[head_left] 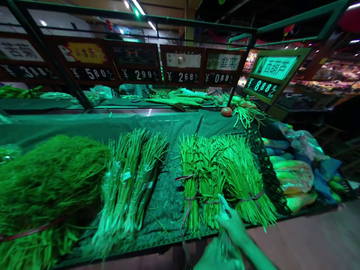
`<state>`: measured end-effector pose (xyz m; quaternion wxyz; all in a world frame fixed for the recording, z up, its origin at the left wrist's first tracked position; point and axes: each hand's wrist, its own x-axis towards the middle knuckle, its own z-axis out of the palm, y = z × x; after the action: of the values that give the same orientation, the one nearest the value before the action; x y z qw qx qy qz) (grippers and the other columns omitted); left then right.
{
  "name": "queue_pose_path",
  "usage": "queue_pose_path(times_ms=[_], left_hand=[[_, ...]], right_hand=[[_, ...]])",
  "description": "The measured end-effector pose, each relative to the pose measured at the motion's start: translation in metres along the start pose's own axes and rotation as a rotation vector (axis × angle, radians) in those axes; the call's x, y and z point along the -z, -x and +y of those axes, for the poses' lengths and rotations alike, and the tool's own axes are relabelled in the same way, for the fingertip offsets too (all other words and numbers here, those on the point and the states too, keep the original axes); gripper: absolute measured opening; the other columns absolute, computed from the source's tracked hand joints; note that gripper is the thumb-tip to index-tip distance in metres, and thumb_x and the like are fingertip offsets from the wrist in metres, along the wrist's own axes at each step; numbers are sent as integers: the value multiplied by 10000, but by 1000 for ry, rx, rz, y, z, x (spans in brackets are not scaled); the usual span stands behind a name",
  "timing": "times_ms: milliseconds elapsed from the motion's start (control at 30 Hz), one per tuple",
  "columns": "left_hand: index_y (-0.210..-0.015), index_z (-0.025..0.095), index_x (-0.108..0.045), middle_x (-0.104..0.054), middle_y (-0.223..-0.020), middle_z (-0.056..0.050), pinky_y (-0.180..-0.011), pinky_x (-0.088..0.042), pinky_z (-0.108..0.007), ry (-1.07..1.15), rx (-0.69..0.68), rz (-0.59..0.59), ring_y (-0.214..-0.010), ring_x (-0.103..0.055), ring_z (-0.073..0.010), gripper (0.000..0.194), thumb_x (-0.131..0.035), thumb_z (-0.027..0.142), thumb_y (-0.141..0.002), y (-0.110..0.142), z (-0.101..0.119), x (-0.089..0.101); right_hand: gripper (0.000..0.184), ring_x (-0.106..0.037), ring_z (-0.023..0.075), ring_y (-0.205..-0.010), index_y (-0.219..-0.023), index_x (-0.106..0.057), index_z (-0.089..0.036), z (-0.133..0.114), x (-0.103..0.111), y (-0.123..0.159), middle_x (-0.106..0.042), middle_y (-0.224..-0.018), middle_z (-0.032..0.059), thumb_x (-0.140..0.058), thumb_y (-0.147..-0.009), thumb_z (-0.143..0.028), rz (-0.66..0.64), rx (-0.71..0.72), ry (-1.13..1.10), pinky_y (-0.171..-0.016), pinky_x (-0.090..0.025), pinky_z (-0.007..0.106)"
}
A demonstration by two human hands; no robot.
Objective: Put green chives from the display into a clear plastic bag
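Observation:
My right hand (233, 225) reaches up from the bottom edge to the cut ends of the tied chive bundles (222, 176) on the green-lit stall, pinching a thin clear plastic bag (226, 240) at its top. My left hand (210, 258) grips the lower part of the same bag just below, at the stall's front edge. Bands tie each chive bundle near its stem end. To the left lie two sleeved bundles of long green stalks (132, 180).
A big heap of fine leafy greens (47, 180) fills the left. A black mesh divider (264, 165) fences the chives from bagged produce (292, 176) on the right. Price signs (182, 65) hang above a rear shelf of long vegetables (177, 99). Bare floor lies lower right.

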<state>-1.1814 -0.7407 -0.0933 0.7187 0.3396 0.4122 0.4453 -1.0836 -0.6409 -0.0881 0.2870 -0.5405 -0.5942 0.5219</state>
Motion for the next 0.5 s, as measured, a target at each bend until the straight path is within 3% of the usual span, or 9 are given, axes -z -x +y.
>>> queue_pose_path(times_ms=[133,233,333,433,500], left_hand=[[-1049,189,-678,-743,-975,-33,-831,-553,-381,-90,-32,110,-911,-676,-241,457,-777,208,-604,3,41,22],[-1143,176,-669,-776,-1122,-82,-978,-542,-421,-157,-73,223,-1072,-701,-284,508,-866,353,-710,-2,75,45],[-1076,179,-642,-738,-1058,-85,-915,-519,-421,-349,-127,354,-1015,-676,-286,516,-870,523,-766,-12,106,69],[-1101,168,-607,-709,-1084,-101,-914,-507,-435,-379,-179,389,-1022,-658,-292,574,-814,620,-812,-20,124,91],[-1125,159,-601,-706,-1099,-112,-934,-513,-452,-363,-178,408,-1036,-660,-302,647,-802,686,-808,-19,128,102]], right_hand=[[834,-539,160,-753,-1600,-537,-143,-43,-10,-29,-612,-840,-50,-747,-859,-465,-61,77,-49,-741,-451,301],[498,-543,142,-760,-1138,-700,-155,-87,-22,-62,-661,-926,-16,-798,-823,-528,-96,149,-36,-772,-469,306],[364,-516,124,-735,-861,-621,-195,-128,-35,-94,-635,-868,-25,-781,-811,-518,-70,271,26,-754,-439,294],[314,-469,109,-677,-805,-586,-210,-152,-50,-115,-564,-785,-55,-759,-800,-472,-45,302,39,-690,-396,284],[299,-477,114,-669,-846,-601,-213,-155,-62,-120,-555,-769,-61,-753,-803,-467,-35,294,36,-676,-399,283]])
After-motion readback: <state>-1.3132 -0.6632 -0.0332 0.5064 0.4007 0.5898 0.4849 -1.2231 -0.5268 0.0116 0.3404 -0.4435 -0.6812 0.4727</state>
